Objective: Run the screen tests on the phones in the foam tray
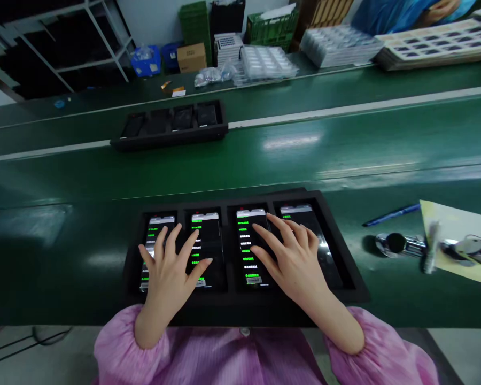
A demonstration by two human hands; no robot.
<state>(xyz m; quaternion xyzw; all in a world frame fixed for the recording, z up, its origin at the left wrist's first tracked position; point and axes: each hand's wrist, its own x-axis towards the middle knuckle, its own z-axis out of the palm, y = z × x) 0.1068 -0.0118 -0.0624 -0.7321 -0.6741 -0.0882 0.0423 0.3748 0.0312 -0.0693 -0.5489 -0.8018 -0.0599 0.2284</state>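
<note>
Phones (207, 243) in black tray (347, 278) at tabletop's 6 o'clock: tap lightly, one fingertip per lit screen. Left hand (169, 270) and right hand (294, 256) open, fingers spread, gripping nothing.

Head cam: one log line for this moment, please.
left hand: fingers spread on two left phones | right hand: on third phone | tray: four lit phones | second tray: on belt beyond

We're wearing one head cam, looking fwd & down, close over the near black tray (344, 278); green conveyor (344, 144) is stretching far, left to right.
</note>
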